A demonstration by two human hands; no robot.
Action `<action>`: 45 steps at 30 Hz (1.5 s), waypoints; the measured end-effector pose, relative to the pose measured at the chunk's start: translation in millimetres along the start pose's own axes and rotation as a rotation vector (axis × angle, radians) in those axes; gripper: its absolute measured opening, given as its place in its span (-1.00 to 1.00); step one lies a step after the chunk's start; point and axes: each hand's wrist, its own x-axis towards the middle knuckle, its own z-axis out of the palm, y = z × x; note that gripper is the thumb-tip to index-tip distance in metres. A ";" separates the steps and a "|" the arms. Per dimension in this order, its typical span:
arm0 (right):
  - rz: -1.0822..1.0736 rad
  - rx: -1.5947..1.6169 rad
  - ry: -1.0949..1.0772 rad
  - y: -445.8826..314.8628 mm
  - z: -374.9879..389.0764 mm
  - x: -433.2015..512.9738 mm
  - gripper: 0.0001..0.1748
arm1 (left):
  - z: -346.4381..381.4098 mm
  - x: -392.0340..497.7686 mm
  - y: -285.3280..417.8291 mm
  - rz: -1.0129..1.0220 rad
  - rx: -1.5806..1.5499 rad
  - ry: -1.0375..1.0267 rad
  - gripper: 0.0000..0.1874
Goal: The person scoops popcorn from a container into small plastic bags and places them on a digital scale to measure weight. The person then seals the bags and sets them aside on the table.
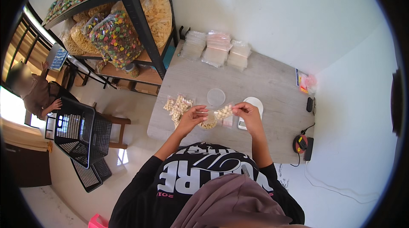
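A small clear plastic bag of pale round snack pieces (pixel 224 112) hangs over the table, its right end pinched in the fingers of my right hand (pixel 250 116). My left hand (pixel 194 117) is just left of that bag, thumb and fingers apart, with no thing plainly held. Below and between the hands stands a round clear tub (pixel 208 125) with more pieces in it, partly hidden. Several filled small bags (pixel 179 106) lie piled beyond my left hand. Partly behind my right hand is a white digital scale (pixel 255 101). A round clear lid (pixel 216 97) rests beyond the tub.
Bundles of clear plastic bags (pixel 217 49) lie along the grey table's (pixel 271 84) far edge. A cable reel (pixel 300 144) and power strip (pixel 308 149) sit at right. Shelving with large snack bags (pixel 116 39) stands left, near a black crate (pixel 78 129) and another person (pixel 40 95).
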 end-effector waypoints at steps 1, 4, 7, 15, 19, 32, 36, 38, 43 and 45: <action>0.024 0.021 0.003 3.7 -5.6 2.3 -0.89 | -4.0 -1.5 -2.4 0.001 0.014 0.007 -0.48; 0.044 -0.174 0.075 19.0 -15.1 2.2 -0.89 | -8.4 -2.9 -5.2 0.007 0.059 0.064 -0.54; 0.062 -0.136 0.031 22.8 -16.3 -1.0 -0.88 | -8.8 -8.9 -7.8 0.013 0.097 0.079 -0.59; 0.060 -0.188 -0.161 10.3 9.5 -13.3 -0.87 | 24.2 -7.0 25.4 0.219 0.275 -0.054 -0.63; 0.082 -0.093 -0.275 3.8 23.4 -18.1 -0.85 | 34.4 -8.5 32.9 0.001 0.199 -0.176 -0.69; 0.107 0.004 -0.257 19.0 37.7 -26.9 -0.68 | 29.0 -21.7 15.0 -0.052 0.058 0.007 -0.84; 0.107 -0.023 -0.231 20.1 38.9 -28.5 -0.66 | 26.5 -24.5 5.9 -0.072 0.037 0.004 -0.85; 0.109 -0.053 -0.232 14.3 40.2 -32.6 -0.67 | 24.5 -25.8 0.1 -0.074 0.070 0.003 -0.85; 0.063 -0.161 -0.207 36.7 37.9 -42.6 -0.66 | 31.2 -29.5 -15.5 -0.049 0.202 -0.006 -0.84; 0.071 -0.203 -0.198 40.6 37.3 -45.4 -0.66 | 36.9 -32.1 -23.1 -0.017 0.203 0.033 -0.83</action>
